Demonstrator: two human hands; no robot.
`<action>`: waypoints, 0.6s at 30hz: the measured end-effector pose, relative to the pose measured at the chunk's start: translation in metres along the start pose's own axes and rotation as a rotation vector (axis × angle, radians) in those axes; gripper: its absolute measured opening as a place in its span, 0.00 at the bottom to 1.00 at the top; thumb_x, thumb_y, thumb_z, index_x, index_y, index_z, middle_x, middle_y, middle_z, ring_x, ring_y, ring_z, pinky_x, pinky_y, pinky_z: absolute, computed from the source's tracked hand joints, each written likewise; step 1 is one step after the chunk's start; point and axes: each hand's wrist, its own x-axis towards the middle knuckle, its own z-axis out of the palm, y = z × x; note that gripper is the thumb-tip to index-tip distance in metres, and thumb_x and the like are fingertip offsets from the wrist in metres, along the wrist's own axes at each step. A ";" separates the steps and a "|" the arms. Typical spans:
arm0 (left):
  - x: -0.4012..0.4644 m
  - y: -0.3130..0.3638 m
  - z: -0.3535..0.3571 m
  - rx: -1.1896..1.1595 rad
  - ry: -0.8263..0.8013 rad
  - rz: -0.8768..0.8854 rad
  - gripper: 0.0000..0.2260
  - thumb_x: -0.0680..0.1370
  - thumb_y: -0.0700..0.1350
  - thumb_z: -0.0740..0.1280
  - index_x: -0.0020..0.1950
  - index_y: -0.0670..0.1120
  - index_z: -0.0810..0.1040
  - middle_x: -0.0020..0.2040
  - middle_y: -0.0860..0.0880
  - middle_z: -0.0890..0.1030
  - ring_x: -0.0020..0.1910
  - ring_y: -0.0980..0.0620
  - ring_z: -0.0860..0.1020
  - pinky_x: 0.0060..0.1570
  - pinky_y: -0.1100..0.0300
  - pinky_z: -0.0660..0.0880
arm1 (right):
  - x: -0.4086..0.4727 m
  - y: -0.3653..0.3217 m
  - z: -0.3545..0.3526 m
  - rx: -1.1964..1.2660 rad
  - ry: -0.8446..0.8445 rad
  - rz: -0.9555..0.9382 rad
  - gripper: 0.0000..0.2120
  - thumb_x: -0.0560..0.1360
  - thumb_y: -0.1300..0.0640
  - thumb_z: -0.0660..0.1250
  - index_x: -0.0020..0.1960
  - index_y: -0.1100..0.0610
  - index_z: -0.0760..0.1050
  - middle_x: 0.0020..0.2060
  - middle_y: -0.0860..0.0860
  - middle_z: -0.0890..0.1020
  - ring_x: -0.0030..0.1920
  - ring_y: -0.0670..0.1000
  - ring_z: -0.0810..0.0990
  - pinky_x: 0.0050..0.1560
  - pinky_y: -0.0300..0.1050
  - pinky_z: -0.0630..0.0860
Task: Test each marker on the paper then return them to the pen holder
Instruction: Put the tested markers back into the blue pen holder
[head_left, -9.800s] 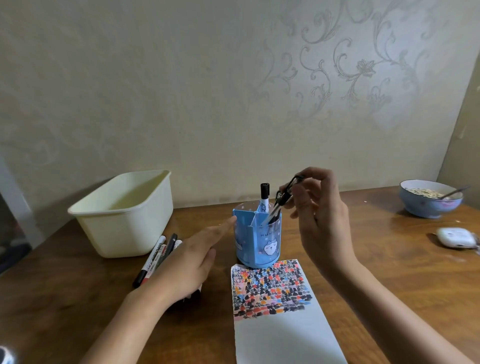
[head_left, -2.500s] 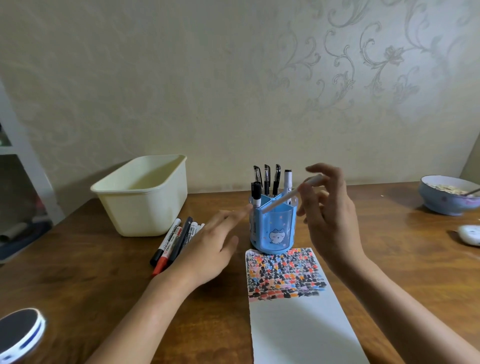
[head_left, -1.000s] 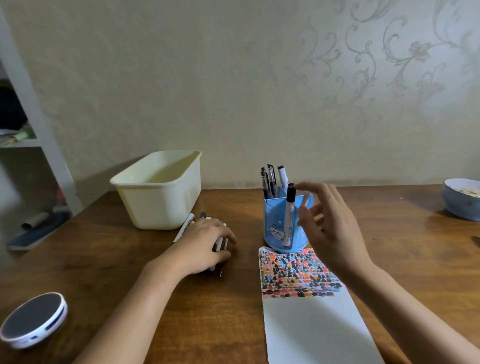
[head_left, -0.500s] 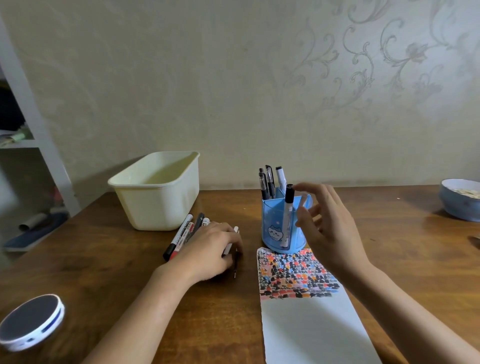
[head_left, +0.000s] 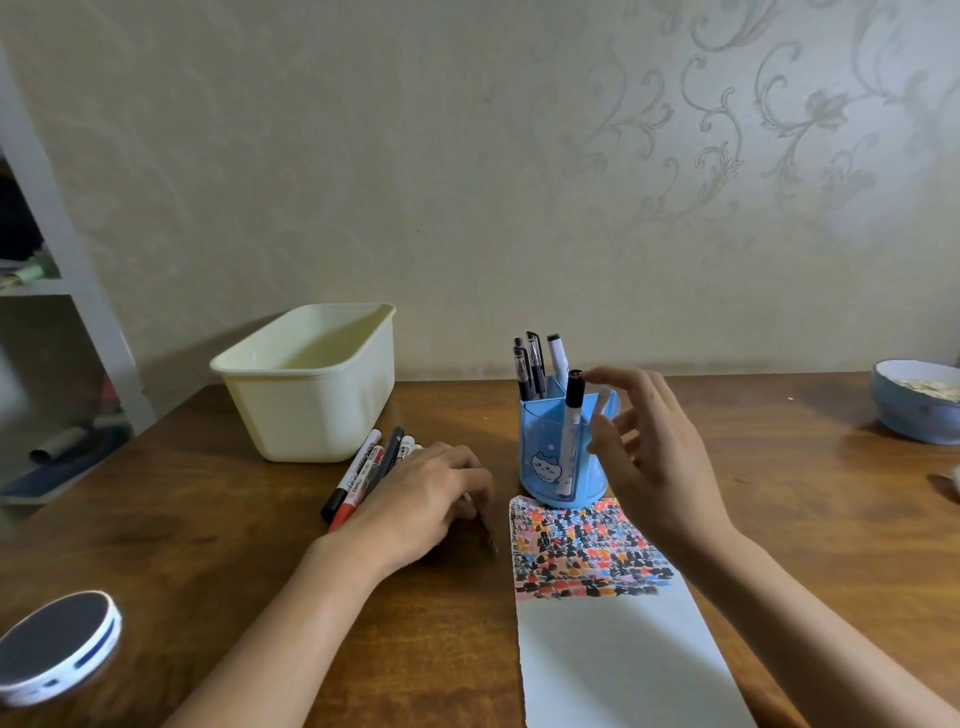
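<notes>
The blue pen holder (head_left: 563, 460) stands behind the top of the paper (head_left: 613, 654), which carries a block of coloured test marks. Several pens and a black-capped white marker (head_left: 570, 415) stand in the holder. My right hand (head_left: 657, 460) hovers just right of the holder, fingers spread and loose, its index tip close to that marker's cap. My left hand (head_left: 423, 501) lies on the table left of the paper, fingers curled over a thin marker (head_left: 485, 530) whose tip sticks out toward the paper. Several more markers (head_left: 363, 467) lie behind that hand.
A cream plastic bin (head_left: 311, 379) sits at the back left, close to the loose markers. A blue bowl (head_left: 917, 400) is at the far right edge. A round white and dark device (head_left: 54, 644) lies near the front left. A white shelf (head_left: 78, 291) stands beyond the table's left side.
My left hand has pulled one thin marker out of the pile and drawn it toward the paper. My right hand's fingers have come off the black-capped marker, which now stands in the holder.
</notes>
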 end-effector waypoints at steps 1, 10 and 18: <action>0.000 0.000 0.000 -0.024 0.028 0.002 0.17 0.78 0.34 0.66 0.48 0.60 0.75 0.55 0.61 0.74 0.58 0.60 0.70 0.58 0.60 0.73 | 0.000 -0.001 0.000 -0.001 0.018 -0.008 0.13 0.80 0.57 0.63 0.64 0.50 0.73 0.60 0.46 0.76 0.43 0.37 0.78 0.36 0.30 0.72; 0.005 0.015 -0.009 -0.359 0.306 -0.080 0.16 0.78 0.29 0.65 0.51 0.51 0.79 0.50 0.55 0.81 0.53 0.71 0.75 0.48 0.79 0.67 | -0.004 -0.009 0.002 0.020 -0.116 -0.124 0.12 0.76 0.51 0.65 0.59 0.47 0.77 0.47 0.37 0.78 0.39 0.44 0.79 0.35 0.35 0.75; 0.005 0.036 -0.014 -0.462 0.319 -0.001 0.14 0.77 0.31 0.67 0.52 0.50 0.79 0.48 0.60 0.81 0.52 0.68 0.77 0.49 0.77 0.70 | -0.007 -0.011 0.010 0.089 -0.238 -0.119 0.09 0.74 0.44 0.67 0.49 0.46 0.82 0.42 0.38 0.83 0.43 0.41 0.81 0.38 0.32 0.77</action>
